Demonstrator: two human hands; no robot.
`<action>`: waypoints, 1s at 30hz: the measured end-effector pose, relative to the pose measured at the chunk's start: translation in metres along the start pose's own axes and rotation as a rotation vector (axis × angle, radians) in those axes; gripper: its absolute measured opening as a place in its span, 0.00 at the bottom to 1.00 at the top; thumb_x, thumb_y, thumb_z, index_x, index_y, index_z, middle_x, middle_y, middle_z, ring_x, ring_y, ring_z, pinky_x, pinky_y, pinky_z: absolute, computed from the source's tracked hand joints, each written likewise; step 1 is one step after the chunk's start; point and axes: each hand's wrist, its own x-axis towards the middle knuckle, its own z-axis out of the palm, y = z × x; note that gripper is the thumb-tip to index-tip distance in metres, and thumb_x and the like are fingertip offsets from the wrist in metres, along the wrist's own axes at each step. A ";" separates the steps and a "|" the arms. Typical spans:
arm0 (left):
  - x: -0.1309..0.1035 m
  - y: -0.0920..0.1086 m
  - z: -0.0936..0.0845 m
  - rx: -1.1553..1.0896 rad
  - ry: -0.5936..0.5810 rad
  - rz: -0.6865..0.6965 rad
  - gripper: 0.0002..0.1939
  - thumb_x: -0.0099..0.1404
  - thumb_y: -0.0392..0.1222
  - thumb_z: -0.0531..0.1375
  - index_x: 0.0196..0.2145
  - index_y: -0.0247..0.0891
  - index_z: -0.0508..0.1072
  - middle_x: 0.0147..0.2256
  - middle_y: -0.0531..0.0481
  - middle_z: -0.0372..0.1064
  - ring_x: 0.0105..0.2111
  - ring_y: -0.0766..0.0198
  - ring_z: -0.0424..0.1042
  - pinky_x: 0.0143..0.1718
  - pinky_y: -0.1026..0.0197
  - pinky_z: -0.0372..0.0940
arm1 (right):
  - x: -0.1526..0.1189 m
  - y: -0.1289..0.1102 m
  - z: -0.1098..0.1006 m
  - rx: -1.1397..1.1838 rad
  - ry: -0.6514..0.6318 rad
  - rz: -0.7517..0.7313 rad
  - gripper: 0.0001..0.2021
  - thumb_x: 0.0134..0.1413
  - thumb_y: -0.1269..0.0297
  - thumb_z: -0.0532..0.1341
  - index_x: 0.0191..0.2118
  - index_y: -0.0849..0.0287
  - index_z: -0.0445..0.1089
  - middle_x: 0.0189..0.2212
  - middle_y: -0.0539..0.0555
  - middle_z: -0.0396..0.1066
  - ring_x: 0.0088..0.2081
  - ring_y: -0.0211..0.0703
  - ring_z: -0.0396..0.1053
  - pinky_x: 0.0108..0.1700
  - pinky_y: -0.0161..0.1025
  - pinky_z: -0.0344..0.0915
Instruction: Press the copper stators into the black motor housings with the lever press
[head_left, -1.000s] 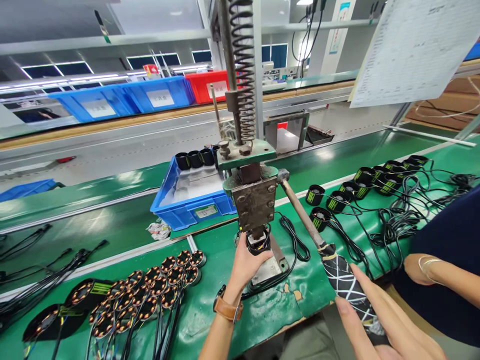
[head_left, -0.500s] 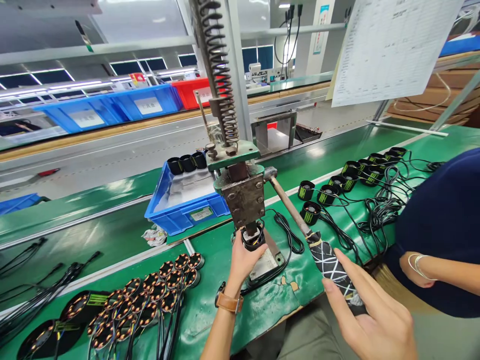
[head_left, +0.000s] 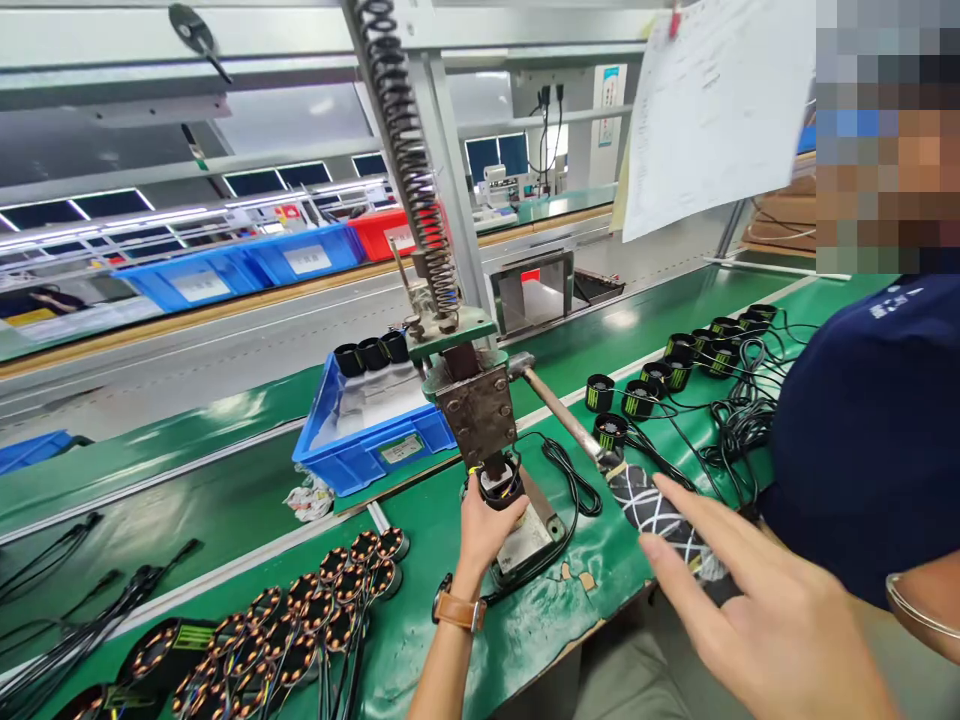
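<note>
My left hand (head_left: 487, 525) is closed around a black round motor housing (head_left: 501, 488) that stands on the base of the hand press (head_left: 476, 405). The press's ram reaches down into the housing, where white and yellow bits show. My right hand (head_left: 757, 590) is at the wrapped lever handle (head_left: 652, 510), with thumb and index finger stretched out and apart over it. Its other fingers are hidden, and I cannot tell how firmly it touches the handle. A coiled black cable (head_left: 574, 475) lies right of the press base.
Copper-wound stators (head_left: 300, 600) stand in rows at left. Finished black housings (head_left: 641, 395) with cables stand at right. Behind the press is a blue bin (head_left: 405, 450) with several black rings. A co-worker in a dark shirt (head_left: 862, 440) is close on the right.
The view has tilted up and shifted, bringing more of the co-worker into sight. My left hand still holds the housing under the ram; my right hand stays at the lever handle.
</note>
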 end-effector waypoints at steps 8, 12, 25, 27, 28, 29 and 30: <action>-0.013 0.019 -0.004 0.143 0.106 -0.055 0.32 0.48 0.48 0.72 0.49 0.36 0.73 0.48 0.37 0.79 0.49 0.46 0.78 0.53 0.47 0.70 | 0.182 -0.040 -0.056 0.016 0.302 -0.117 0.12 0.71 0.59 0.56 0.43 0.56 0.77 0.38 0.48 0.74 0.46 0.39 0.75 0.53 0.37 0.71; -0.034 0.015 -0.002 0.168 0.121 -0.042 0.33 0.47 0.50 0.71 0.50 0.37 0.73 0.47 0.39 0.79 0.49 0.45 0.78 0.53 0.46 0.71 | 0.213 -0.004 0.013 0.590 0.423 -0.363 0.22 0.70 0.66 0.54 0.66 0.58 0.62 0.67 0.49 0.60 0.60 0.40 0.68 0.57 0.35 0.74; -0.070 0.030 0.035 0.061 0.109 -0.003 0.36 0.51 0.52 0.73 0.56 0.40 0.72 0.52 0.42 0.77 0.51 0.47 0.78 0.54 0.47 0.72 | -0.014 0.079 0.240 0.299 -0.352 0.771 0.05 0.53 0.72 0.61 0.35 0.67 0.72 0.41 0.72 0.74 0.51 0.64 0.73 0.54 0.56 0.70; -0.054 0.033 0.048 0.025 0.110 0.036 0.35 0.50 0.51 0.74 0.55 0.40 0.73 0.51 0.42 0.77 0.50 0.48 0.78 0.54 0.47 0.72 | -0.054 0.087 0.238 0.284 -0.387 0.797 0.05 0.53 0.71 0.59 0.35 0.65 0.71 0.42 0.70 0.75 0.51 0.63 0.74 0.56 0.56 0.70; -0.042 0.035 0.057 0.011 0.121 0.047 0.34 0.50 0.50 0.74 0.54 0.40 0.73 0.50 0.42 0.77 0.49 0.49 0.78 0.54 0.47 0.72 | -0.072 0.092 0.230 0.286 -0.403 0.801 0.07 0.55 0.69 0.58 0.38 0.64 0.72 0.42 0.68 0.76 0.51 0.60 0.75 0.56 0.54 0.71; -0.028 0.035 0.067 -0.001 0.138 0.051 0.33 0.49 0.48 0.73 0.52 0.40 0.74 0.49 0.43 0.78 0.48 0.50 0.78 0.54 0.47 0.72 | -0.089 0.097 0.218 0.298 -0.403 0.810 0.11 0.58 0.65 0.56 0.41 0.63 0.72 0.43 0.65 0.77 0.50 0.57 0.76 0.55 0.51 0.72; -0.012 0.035 0.080 -0.016 0.163 0.045 0.32 0.49 0.47 0.73 0.51 0.40 0.74 0.47 0.44 0.78 0.47 0.51 0.78 0.53 0.47 0.71 | -0.107 0.102 0.204 0.326 -0.382 0.830 0.14 0.61 0.59 0.55 0.46 0.62 0.72 0.45 0.64 0.77 0.49 0.54 0.77 0.53 0.48 0.74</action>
